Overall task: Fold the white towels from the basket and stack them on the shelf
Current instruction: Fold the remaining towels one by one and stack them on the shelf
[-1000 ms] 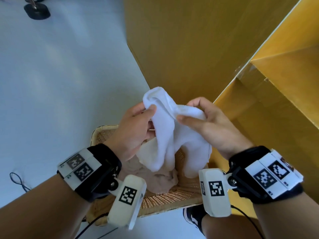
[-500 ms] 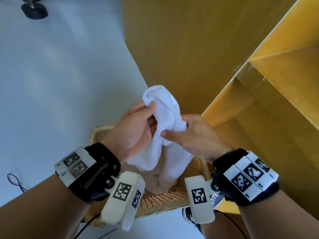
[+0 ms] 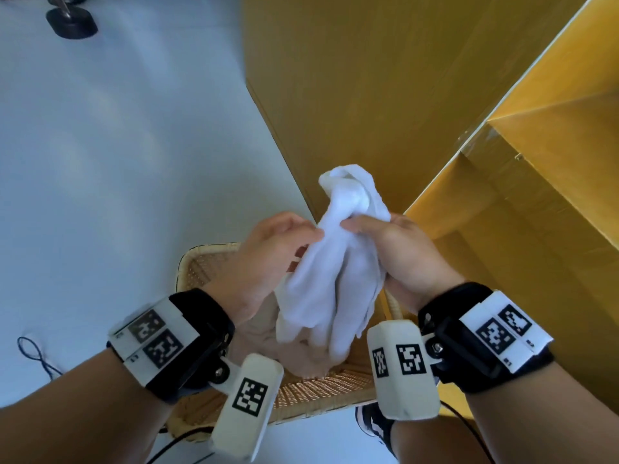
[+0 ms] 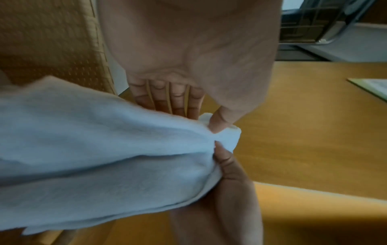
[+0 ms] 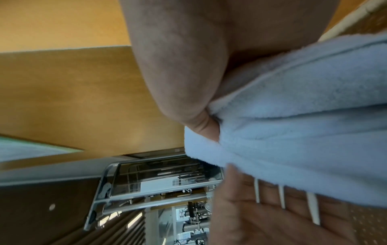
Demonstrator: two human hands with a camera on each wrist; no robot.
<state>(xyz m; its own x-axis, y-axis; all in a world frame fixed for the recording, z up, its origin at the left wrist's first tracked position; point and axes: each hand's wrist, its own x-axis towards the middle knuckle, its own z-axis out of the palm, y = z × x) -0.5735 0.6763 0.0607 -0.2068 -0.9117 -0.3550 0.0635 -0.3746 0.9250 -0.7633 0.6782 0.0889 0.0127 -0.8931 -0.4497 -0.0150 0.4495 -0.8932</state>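
Note:
Both hands hold one crumpled white towel (image 3: 335,272) above the woven basket (image 3: 201,262). My left hand (image 3: 311,237) pinches its left side, thumb on top; the left wrist view shows that thumb pressed into the towel (image 4: 104,157) with the fingers behind the cloth. From the right, my right hand (image 3: 355,227) grips it, thumb (image 5: 188,102) tucked into a fold of the towel (image 5: 293,132). A bunched end sticks up above both hands and the rest hangs toward the basket. The yellow wooden shelf (image 3: 536,155) stands to the right.
A beige cloth (image 3: 301,358) lies in the basket under the hanging towel. The shelf's side panel (image 3: 351,78) rises just behind the hands. A shoe (image 3: 371,425) shows beside the basket, a black stand base (image 3: 72,25) is far left, and a cable (image 3: 33,356) lies on the pale floor.
My right hand has shifted its hold on the towel and come in close to the left. The towel is now bunched between both hands, with a knot of cloth above them.

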